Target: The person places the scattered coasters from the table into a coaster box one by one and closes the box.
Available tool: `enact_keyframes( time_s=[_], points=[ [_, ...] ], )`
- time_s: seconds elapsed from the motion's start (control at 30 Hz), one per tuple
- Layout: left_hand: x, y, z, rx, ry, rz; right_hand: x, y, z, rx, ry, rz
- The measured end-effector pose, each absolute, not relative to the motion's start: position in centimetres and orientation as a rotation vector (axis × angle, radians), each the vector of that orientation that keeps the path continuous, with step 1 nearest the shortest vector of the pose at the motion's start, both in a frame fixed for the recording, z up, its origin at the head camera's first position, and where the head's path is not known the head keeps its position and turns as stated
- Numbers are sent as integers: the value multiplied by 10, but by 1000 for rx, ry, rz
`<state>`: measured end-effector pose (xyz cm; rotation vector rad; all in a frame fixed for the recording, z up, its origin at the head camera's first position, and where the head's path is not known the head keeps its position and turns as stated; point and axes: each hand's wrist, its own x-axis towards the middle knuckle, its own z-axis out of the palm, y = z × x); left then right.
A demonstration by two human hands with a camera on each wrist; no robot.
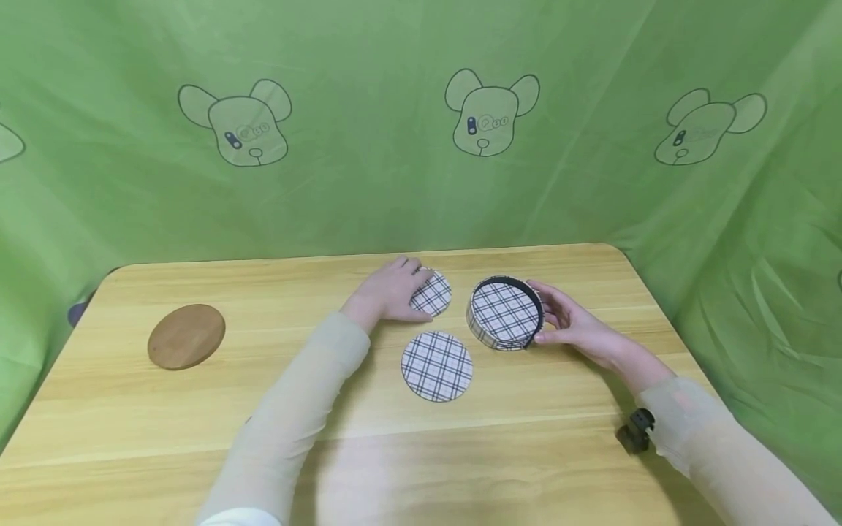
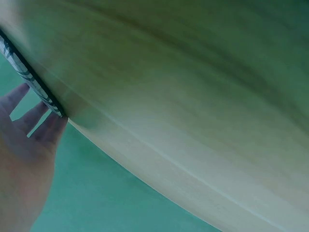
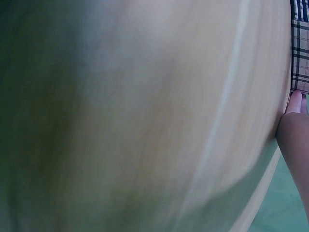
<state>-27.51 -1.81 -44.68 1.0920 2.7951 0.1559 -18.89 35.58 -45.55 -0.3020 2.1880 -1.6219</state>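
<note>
In the head view, my left hand (image 1: 391, 291) grips the left side of a round plaid coaster (image 1: 435, 294), thumb at its near edge and fingers over the far part. The left wrist view shows fingers against the coaster's dark-rimmed edge (image 2: 34, 77). To the right stands a round plaid holder (image 1: 485, 334) with a dark inner wall and a plaid coaster (image 1: 505, 313) lying inside. My right hand (image 1: 569, 325) holds this holder's right side between thumb and fingers. A second plaid coaster (image 1: 437, 367) lies flat on the table, nearer than the first.
A round brown wooden disc (image 1: 187, 337) lies on the left of the wooden table (image 1: 197, 424). Green cloth (image 1: 368, 146) with bear-head drawings hangs behind the table's far edge. A small black device (image 1: 635, 431) sits at the right wrist.
</note>
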Motion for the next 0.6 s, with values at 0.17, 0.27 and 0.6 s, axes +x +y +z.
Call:
enact_keyframes(
  time_s=[0.17,0.27,0.6],
  points=[
    [-275,-17,-447,1088,2806,139,-189,355,-456,-301,2185,-1622],
    [-275,-17,-447,1086,2813,119,-189,355,-455,-306,2184,-1626],
    [-276,-18,-448,1100,2828,66,-189,355,-456,-310,2184,-1629]
  ],
)
